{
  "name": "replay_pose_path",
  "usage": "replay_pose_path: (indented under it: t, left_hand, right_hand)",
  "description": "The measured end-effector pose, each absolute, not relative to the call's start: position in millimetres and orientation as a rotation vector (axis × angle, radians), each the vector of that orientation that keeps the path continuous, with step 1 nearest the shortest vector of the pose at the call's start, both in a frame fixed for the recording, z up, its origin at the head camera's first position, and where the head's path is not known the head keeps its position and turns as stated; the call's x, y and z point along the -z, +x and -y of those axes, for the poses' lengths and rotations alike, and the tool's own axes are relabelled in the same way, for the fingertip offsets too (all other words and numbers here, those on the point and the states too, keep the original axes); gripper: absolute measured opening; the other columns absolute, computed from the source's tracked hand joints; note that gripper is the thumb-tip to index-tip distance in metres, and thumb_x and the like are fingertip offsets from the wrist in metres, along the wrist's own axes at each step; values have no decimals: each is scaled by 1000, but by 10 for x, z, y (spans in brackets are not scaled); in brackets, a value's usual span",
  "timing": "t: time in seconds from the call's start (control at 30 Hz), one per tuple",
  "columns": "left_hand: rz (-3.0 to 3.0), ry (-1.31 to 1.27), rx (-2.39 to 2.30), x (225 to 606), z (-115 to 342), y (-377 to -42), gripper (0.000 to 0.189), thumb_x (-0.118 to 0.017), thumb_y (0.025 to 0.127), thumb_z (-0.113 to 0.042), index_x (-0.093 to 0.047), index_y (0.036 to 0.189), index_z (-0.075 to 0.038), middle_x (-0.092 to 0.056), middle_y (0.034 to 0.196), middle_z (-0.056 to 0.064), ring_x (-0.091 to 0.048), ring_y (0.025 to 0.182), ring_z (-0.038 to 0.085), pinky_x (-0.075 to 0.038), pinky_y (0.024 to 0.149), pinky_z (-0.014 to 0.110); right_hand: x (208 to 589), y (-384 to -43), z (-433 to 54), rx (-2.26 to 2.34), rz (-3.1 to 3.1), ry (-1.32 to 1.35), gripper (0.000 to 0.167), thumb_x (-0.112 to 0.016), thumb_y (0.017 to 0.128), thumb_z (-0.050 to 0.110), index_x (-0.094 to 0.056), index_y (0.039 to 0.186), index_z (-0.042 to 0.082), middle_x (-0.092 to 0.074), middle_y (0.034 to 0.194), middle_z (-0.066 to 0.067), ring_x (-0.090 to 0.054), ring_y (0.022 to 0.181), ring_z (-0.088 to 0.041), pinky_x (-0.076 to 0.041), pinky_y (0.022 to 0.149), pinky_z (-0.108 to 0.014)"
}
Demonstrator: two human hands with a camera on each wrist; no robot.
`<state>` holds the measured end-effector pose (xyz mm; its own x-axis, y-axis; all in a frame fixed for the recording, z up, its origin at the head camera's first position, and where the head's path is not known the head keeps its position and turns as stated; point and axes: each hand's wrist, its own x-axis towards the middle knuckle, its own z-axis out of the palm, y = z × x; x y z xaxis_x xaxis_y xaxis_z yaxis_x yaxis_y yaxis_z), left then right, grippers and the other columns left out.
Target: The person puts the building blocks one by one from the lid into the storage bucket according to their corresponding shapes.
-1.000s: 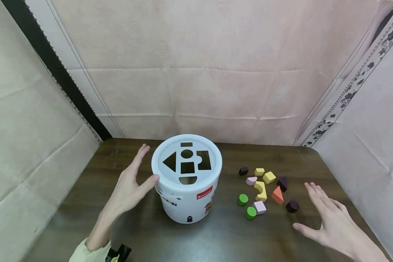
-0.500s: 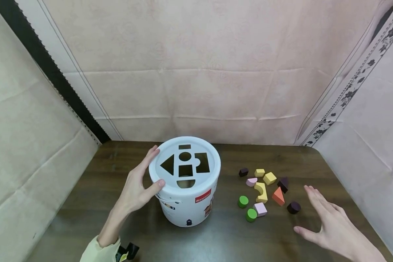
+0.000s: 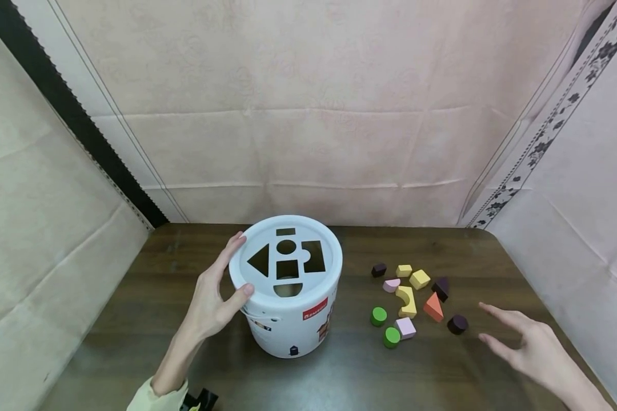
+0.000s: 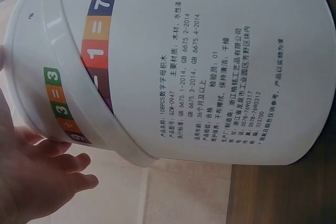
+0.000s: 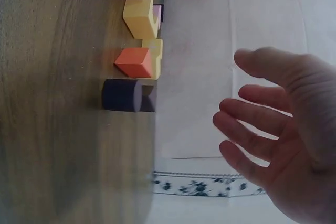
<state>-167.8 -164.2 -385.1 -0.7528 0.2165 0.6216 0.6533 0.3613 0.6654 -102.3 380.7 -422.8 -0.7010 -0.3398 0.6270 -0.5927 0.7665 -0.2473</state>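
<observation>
A white bucket (image 3: 283,337) stands upright on the table, with shaped holes cut in its pale lid (image 3: 259,285). My left hand (image 3: 211,297) rests at its left side, thumb at the lid's rim and fingers spread along the far edge. Printed text and coloured number strips on the bucket (image 4: 142,103) fill the left wrist view. My right hand (image 3: 537,348) hovers empty, thumb and index finger apart, just right of a dark cylinder block (image 3: 457,324). An orange triangular block (image 3: 433,308) and a dark triangular one (image 3: 441,289) lie just beyond that cylinder.
Right of the bucket lie a yellow arch (image 3: 410,309), two green cylinders (image 3: 378,316), a lilac block (image 3: 405,328), a pink half-round (image 3: 391,285), two yellow blocks (image 3: 419,279) and a black block (image 3: 379,270). Cloth walls (image 3: 288,148) enclose the table (image 3: 349,377) behind and at both sides.
My left hand has moved right onto the bucket's rim. My right hand has turned, its fingers lower and thumb drawn nearer the index finger. The blocks lie as before.
</observation>
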Motion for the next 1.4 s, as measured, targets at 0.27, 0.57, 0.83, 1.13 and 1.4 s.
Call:
replay_pose_path:
  t: [0.27,0.57,0.83,1.13,1.4]
  left_hand:
    - [2184,-728,1372,3881,1631,-1670,72,-68,86,-24,-43,152,-8,-40,156,12,-33,144,28,-28,111,51]
    - [2164,-718,1390,3876,1599,-1657,74,-67,83,-21,-43,151,-7,-40,156,10,-34,144,26,-26,112,48]
    - [2157,-712,1399,3869,1582,-1643,74,-67,82,-21,-44,151,-9,-40,156,6,-36,143,26,-26,113,37]
    - [2159,-694,1393,3877,1583,-1645,74,-66,82,-21,-44,151,-9,-40,156,6,-38,142,26,-28,111,49]
    - [2129,-715,1391,3890,1583,-1668,74,-66,82,-22,-44,151,-7,-41,156,7,-38,142,27,-27,113,35]
  right_hand:
    - [4364,-1076,-3854,-830,2513,458,47,-86,68,-6,-73,112,7,-70,106,15,-59,94,11,-44,76,-8]
    - [4625,-1198,-3908,-1025,2604,326,43,-81,80,0,-65,120,-2,-61,115,12,-54,97,9,-48,74,-14]
    - [4755,-1241,-3903,-1105,2577,282,45,-80,79,-4,-63,120,-7,-59,114,19,-55,98,7,-49,72,-15]
    - [4901,-1300,-3906,-1121,2692,198,49,-80,83,3,-60,127,-5,-64,115,-3,-59,95,3,-50,69,-19]
    - [4940,-1326,-3873,-1190,2656,236,44,-79,82,-2,-62,123,-8,-67,108,-17,-61,89,0,-50,67,-19]
